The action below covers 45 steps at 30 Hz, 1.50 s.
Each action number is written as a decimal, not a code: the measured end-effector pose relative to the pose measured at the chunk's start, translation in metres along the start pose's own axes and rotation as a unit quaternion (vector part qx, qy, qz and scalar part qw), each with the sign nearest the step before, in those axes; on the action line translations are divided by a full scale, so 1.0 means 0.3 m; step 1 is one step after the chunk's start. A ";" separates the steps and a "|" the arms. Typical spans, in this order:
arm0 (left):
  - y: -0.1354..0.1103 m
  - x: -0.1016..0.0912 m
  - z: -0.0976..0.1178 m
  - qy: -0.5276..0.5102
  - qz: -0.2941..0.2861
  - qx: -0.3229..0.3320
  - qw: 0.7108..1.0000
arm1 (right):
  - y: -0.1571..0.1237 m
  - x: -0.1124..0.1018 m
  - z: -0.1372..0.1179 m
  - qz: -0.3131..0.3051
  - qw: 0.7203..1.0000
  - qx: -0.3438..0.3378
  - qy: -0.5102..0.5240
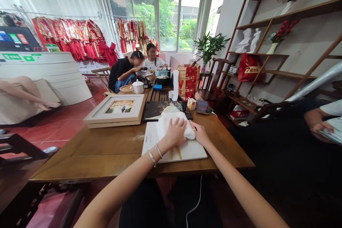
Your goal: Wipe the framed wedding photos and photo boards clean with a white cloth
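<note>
On your wooden table (107, 149): stacked framed pictures (116, 110) at left, a dark album (160, 108) just beside them, then a small carton (191, 103) and a phone (204, 107). Farther back are a white lidded cup (137, 86) and a red paper bag (188, 80). Two seated people (123, 71) at the far end. Red garments (74, 37) hang by the windows. Potted plant (210, 46) near the wooden shelving (269, 55) on your right.

white soft cloth (164, 123) under the fingers (181, 124) | white flat board (149, 142) beneath them, yellow streaks (175, 153) behind the fingers | brown wooden table (107, 149) around | black glossy album (157, 108) beyond the fingertips
</note>
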<state>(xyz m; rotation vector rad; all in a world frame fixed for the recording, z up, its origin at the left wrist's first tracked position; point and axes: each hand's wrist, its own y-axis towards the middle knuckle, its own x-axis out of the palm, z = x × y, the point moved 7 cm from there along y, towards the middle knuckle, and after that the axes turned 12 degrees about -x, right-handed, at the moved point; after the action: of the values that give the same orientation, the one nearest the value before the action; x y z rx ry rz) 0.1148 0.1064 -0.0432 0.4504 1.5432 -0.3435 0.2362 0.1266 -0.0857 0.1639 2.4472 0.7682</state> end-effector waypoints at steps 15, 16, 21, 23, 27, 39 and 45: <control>-0.393 -0.018 0.159 -0.038 -0.033 0.032 0.998 | 0.003 0.021 0.001 -0.011 0.999 -0.039 -0.025; -0.414 -0.017 0.165 -0.049 -0.042 0.034 0.997 | 0.002 0.021 0.000 -0.011 0.999 -0.038 -0.026; -0.341 -0.022 0.120 -0.065 -0.032 -0.012 0.997 | 0.000 0.019 -0.005 -0.009 0.998 -0.044 -0.033; -0.254 -0.022 0.077 -0.053 -0.015 -0.031 0.998 | -0.001 0.018 -0.001 -0.009 0.998 -0.044 -0.032; -0.079 -0.014 -0.022 -0.038 0.005 -0.032 0.999 | -0.002 0.021 0.006 -0.014 0.999 -0.048 -0.021; -0.106 -0.004 -0.069 -0.053 -0.005 0.001 0.999 | -0.002 0.020 -0.024 -0.013 0.998 -0.043 -0.046; -0.294 -0.005 -0.012 -0.078 -0.028 0.012 0.996 | 0.000 0.028 -0.029 -0.022 0.997 -0.039 -0.057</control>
<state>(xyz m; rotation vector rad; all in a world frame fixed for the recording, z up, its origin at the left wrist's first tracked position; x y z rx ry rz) 0.0688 0.0311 -0.0471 0.3894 1.4020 -0.4310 0.2244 0.1247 -0.0838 0.1197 2.3014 0.8117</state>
